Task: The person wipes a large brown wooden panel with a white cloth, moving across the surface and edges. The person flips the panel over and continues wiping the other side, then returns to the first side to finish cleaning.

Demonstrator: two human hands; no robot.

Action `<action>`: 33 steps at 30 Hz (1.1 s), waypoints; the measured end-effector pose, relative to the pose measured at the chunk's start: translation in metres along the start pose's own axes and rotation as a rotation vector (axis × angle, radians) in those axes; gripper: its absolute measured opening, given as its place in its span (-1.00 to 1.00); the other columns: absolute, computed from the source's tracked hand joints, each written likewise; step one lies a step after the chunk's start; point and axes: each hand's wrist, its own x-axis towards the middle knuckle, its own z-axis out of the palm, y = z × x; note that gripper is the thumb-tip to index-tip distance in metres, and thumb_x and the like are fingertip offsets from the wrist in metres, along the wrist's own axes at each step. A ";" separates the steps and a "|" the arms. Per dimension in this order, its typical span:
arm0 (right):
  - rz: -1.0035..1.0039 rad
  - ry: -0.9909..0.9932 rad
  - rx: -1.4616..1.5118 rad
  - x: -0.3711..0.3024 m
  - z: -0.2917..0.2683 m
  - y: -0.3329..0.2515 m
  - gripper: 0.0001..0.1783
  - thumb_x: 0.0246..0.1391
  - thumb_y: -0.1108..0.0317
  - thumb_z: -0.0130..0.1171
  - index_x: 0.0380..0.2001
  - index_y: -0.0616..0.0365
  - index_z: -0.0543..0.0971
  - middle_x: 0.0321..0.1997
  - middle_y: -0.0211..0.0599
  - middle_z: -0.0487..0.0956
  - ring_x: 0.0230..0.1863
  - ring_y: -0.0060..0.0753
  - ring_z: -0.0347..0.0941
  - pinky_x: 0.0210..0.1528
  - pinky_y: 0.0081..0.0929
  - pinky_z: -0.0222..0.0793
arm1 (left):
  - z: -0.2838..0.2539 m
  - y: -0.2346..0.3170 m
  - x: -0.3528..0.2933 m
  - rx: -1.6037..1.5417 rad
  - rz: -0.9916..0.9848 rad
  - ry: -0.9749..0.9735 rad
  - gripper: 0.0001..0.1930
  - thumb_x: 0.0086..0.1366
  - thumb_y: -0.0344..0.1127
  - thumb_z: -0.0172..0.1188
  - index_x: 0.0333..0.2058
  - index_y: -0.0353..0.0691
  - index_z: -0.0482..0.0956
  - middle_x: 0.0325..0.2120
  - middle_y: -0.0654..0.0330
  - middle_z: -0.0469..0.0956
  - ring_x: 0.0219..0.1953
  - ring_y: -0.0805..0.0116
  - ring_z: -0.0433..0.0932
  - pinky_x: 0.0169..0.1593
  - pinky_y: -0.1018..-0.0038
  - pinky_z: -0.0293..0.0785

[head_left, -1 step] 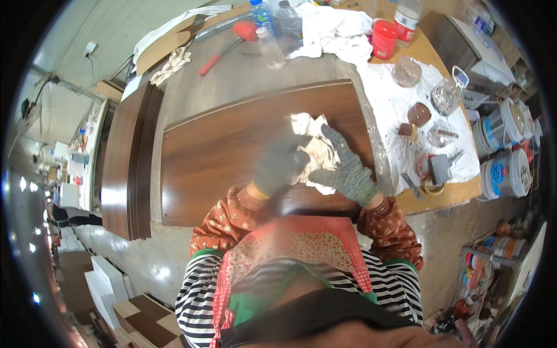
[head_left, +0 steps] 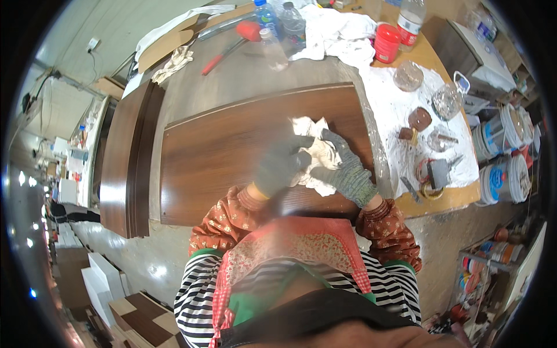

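A crumpled off-white cloth [head_left: 321,160] lies bunched on a dark brown wood-grain panel [head_left: 214,156], toward its right half. My right hand [head_left: 349,177], in a grey knit glove, grips the cloth's right side, fingers curved along its far edge and the thumb across its near part. On the cloth's left side my left hand [head_left: 279,163], gloved too, has its fingers bent onto the folds; a hazy blur covers part of this hand. The panel rests flat on a grey worktable [head_left: 249,87].
Several similar panels [head_left: 129,162] stand stacked at the left. A red-headed mallet [head_left: 248,32] and plastic bottles [head_left: 268,20] are at the back. On the right, a white sheet [head_left: 383,87] bears cut-open bottles, a putty knife [head_left: 411,189] and a red tub [head_left: 387,43]. Buckets [head_left: 503,180] stand beyond.
The whole view has shifted very slightly. Both hands stay on the cloth in nearly the same place, and the panel has not visibly moved.
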 end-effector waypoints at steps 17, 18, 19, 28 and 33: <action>0.182 -0.498 0.986 0.071 0.012 -0.021 -0.34 0.04 0.37 0.30 0.21 0.30 0.37 0.13 -0.11 0.49 0.03 -0.38 0.47 0.06 -0.50 0.42 | -0.050 0.003 0.026 -0.401 -0.004 0.179 -0.56 0.22 -0.18 0.34 0.00 -0.31 0.57 -0.07 0.02 0.58 0.00 0.17 0.54 0.10 0.25 0.44; 0.146 -0.496 0.869 0.077 0.018 -0.014 -0.37 0.06 0.36 0.27 0.19 0.33 0.37 0.11 -0.11 0.49 -0.01 -0.41 0.48 0.02 -0.51 0.43 | -0.050 -0.007 0.027 -0.124 0.151 0.246 -0.54 0.21 -0.13 0.36 -0.03 -0.32 0.59 -0.11 -0.03 0.58 -0.03 0.11 0.55 0.06 0.23 0.46; 0.125 -0.482 0.858 0.084 0.024 -0.007 -0.41 0.08 0.35 0.25 0.16 0.36 0.37 0.10 -0.12 0.50 -0.06 -0.44 0.49 -0.03 -0.53 0.44 | -0.049 -0.016 0.025 -0.153 0.076 0.294 -0.53 0.19 -0.11 0.38 -0.03 -0.31 0.60 -0.10 -0.05 0.57 -0.01 0.05 0.54 0.08 0.20 0.45; -0.676 0.260 -0.638 0.262 -0.044 -0.060 -0.53 0.15 0.29 0.18 0.13 0.12 0.48 0.02 -0.18 0.58 0.02 -0.21 0.51 0.07 -0.33 0.44 | -0.027 -0.071 -0.012 0.124 -0.441 0.366 -0.56 0.29 0.01 0.20 -0.03 -0.20 0.59 -0.01 -0.02 0.56 0.06 -0.06 0.48 0.16 0.10 0.38; -0.897 0.174 -1.260 0.374 -0.022 -0.068 -0.35 0.08 0.21 0.17 0.30 -0.30 0.38 0.27 0.01 0.42 0.08 0.14 0.46 0.12 -0.07 0.40 | -0.010 -0.080 -0.016 0.211 -0.331 0.389 -0.63 0.29 -0.07 0.19 -0.06 -0.18 0.60 -0.07 0.01 0.57 -0.01 -0.05 0.50 0.10 0.10 0.41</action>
